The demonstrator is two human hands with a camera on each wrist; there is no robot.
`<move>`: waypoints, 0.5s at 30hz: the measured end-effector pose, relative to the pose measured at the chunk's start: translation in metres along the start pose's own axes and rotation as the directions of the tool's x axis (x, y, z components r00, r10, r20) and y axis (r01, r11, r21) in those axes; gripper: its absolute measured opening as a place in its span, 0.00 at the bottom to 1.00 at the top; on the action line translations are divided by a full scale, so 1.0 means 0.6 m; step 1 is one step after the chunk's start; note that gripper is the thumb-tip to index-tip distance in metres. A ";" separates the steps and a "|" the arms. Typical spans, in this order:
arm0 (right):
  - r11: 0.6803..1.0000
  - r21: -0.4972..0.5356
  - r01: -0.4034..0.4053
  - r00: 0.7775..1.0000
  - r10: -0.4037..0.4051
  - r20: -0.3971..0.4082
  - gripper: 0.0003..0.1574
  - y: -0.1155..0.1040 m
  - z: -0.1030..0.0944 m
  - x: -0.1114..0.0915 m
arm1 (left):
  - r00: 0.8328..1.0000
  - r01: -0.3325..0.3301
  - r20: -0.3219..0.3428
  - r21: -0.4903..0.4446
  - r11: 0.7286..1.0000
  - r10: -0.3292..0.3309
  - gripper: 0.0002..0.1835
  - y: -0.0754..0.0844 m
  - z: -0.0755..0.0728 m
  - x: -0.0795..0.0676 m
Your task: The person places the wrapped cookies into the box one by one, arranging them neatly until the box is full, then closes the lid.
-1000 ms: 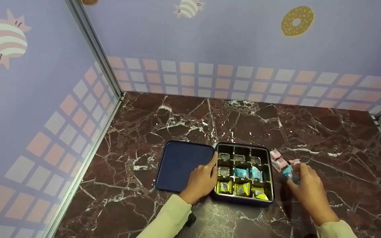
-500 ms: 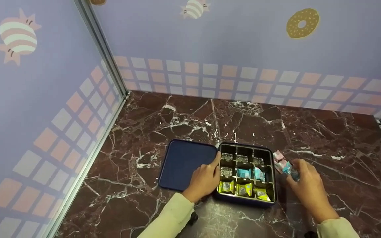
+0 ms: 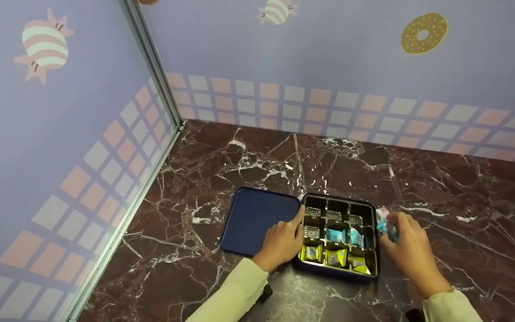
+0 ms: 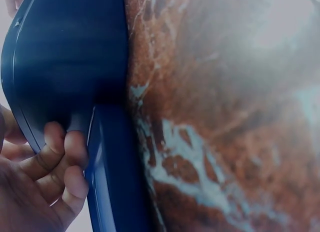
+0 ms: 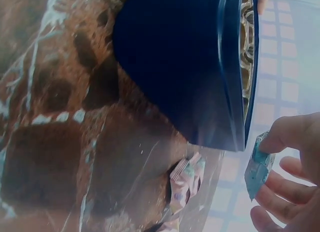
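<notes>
My right hand (image 3: 411,250) pinches a teal-wrapped candy (image 5: 258,167) between thumb and fingers, just right of the navy tin (image 3: 335,271). Pink-wrapped candies (image 5: 181,184) lie on the tabletop below it; in the head view the hand partly covers them. My left hand (image 3: 283,241) rests against the tin's left side, its index finger straight along the rim. In the left wrist view its bent fingertips (image 4: 76,182) touch the tin's outer wall. Inside, yellow candies (image 3: 335,257) fill the front row, and two blue candies (image 3: 336,235) sit in the middle row's centre and right compartments.
A navy lid (image 3: 259,219) lies flat left of the tin, partly under my left hand. The tin's back row holds clear ridged inserts (image 3: 334,215) without candies. Brown marble tabletop (image 3: 257,170) extends to patterned walls (image 3: 329,53) at the back and left.
My right hand has shifted left toward the tin, carrying the teal candy over the pink ones. My left hand stays at the tin's left side. The head view has swung slightly left.
</notes>
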State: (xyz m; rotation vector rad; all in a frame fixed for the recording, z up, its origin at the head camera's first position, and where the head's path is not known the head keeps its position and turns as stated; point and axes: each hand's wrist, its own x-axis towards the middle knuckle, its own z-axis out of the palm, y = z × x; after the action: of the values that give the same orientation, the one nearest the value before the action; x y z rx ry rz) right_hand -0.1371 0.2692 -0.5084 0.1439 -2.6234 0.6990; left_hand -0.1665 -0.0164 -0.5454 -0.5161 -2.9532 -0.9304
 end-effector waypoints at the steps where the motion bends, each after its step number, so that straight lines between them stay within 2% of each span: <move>1: 1.000 0.001 0.005 1.000 -0.005 0.002 0.22 -0.002 0.002 0.000 | 1.000 0.000 0.002 0.002 1.000 0.000 0.28 0.000 0.000 0.000; 9: 0.997 0.059 0.057 0.997 -0.061 0.057 0.25 -0.024 0.019 0.005 | 0.999 -0.032 -0.011 0.014 0.999 0.032 0.27 0.000 -0.004 0.000; 15: 0.993 0.045 0.110 0.990 -0.114 0.084 0.26 -0.043 0.032 0.007 | 1.000 -0.011 -0.009 0.025 1.000 0.011 0.28 0.001 -0.001 0.000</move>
State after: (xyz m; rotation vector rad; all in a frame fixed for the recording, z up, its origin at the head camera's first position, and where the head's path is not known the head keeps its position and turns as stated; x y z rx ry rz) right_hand -0.1430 0.2372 -0.5099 0.3378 -2.6599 0.7217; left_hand -0.1664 -0.0160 -0.5446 -0.5260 -2.9470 -0.8917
